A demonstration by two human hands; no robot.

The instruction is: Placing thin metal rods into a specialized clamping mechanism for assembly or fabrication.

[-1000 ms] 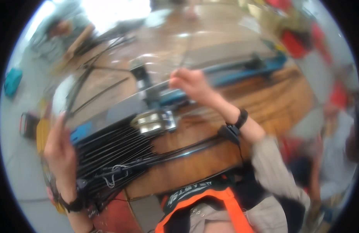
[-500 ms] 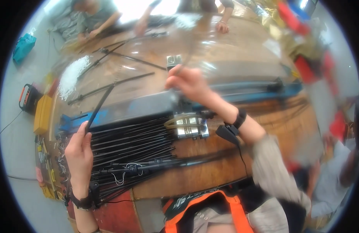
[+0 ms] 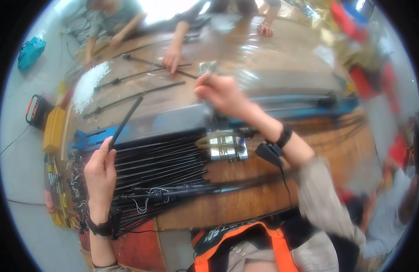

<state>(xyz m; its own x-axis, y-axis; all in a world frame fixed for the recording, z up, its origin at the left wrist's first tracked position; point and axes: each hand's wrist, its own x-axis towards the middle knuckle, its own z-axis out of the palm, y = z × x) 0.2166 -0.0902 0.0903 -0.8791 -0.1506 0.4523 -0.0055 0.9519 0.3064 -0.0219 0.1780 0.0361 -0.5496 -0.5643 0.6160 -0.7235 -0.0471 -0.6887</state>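
My left hand (image 3: 100, 168) is closed around a short black rod (image 3: 127, 119), which slants up and away to the right over the blue-ended metal rail. My right hand (image 3: 221, 93) is closed in a pinch above the middle of the rail (image 3: 173, 119). What its fingers hold, if anything, is blurred. Just below it sits a silver metal block (image 3: 226, 146) with a looped yellowish tube. A bundle of thin black rods (image 3: 157, 163) lies between me and the rail, with several knotted white cords at its left ends.
Across the table, a co-worker's hand (image 3: 172, 56) reaches toward long black rods (image 3: 144, 93). A heap of white strips (image 3: 89, 86) lies at the far left. A yellow box (image 3: 53, 130) stands beside the table's left edge. Red and gold bundles (image 3: 361, 81) are at the right.
The co-worker's hand has come down onto the far rods. My hands keep their grip, nearly in place; the view has shifted slightly.
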